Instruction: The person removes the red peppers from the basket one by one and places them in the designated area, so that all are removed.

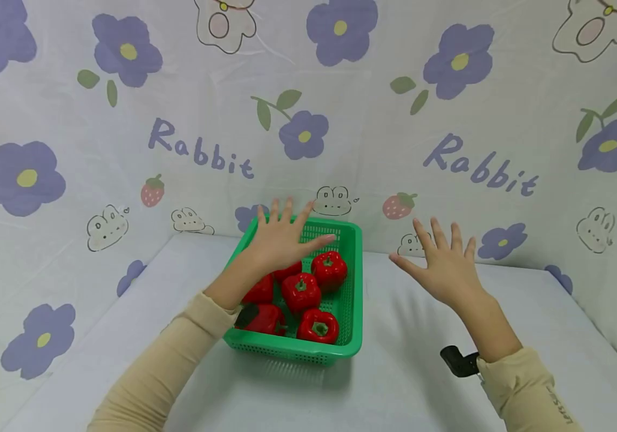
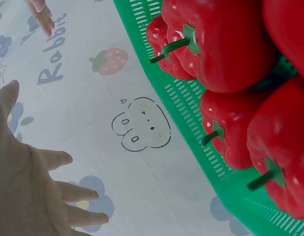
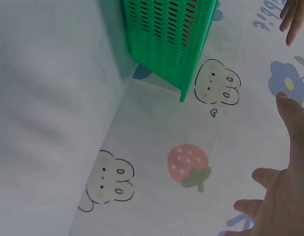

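A green slotted basket stands on the white table and holds several red bell peppers. My left hand hovers flat over the basket's far left part, fingers spread, holding nothing. My right hand hovers over the bare table to the right of the basket, also spread and empty. In the left wrist view the peppers fill the right side inside the basket wall, with my left hand at the lower left. The right wrist view shows the basket's outer wall and my right hand.
A cloth printed with purple flowers, strawberries, rabbits and the word "Rabbit" hangs behind and at both sides of the table. A black wrist mount sits at my right sleeve.
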`<control>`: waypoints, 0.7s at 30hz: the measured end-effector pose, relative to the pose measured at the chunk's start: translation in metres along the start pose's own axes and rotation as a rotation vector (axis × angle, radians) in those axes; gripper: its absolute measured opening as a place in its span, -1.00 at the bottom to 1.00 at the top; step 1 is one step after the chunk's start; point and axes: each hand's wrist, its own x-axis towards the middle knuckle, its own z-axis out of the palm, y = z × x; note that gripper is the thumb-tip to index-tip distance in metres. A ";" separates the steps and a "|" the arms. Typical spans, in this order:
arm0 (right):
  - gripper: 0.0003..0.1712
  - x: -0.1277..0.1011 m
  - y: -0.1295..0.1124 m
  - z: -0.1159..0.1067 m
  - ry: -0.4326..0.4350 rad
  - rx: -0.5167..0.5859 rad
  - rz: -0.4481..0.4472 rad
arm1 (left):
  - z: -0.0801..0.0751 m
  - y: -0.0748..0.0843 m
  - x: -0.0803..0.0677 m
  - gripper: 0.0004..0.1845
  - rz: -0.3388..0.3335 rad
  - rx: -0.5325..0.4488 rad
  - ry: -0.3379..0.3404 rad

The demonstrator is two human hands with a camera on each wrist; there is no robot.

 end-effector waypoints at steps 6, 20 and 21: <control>0.10 -0.004 0.001 0.003 0.011 0.020 -0.005 | 0.000 -0.008 -0.008 -0.03 -0.020 -0.002 0.012; 0.09 -0.015 0.002 0.019 0.016 0.125 -0.035 | -0.001 -0.035 -0.041 -0.07 -0.055 -0.115 -0.002; 0.09 -0.016 0.002 0.021 0.015 0.135 -0.037 | -0.001 -0.037 -0.043 -0.06 -0.060 -0.114 -0.003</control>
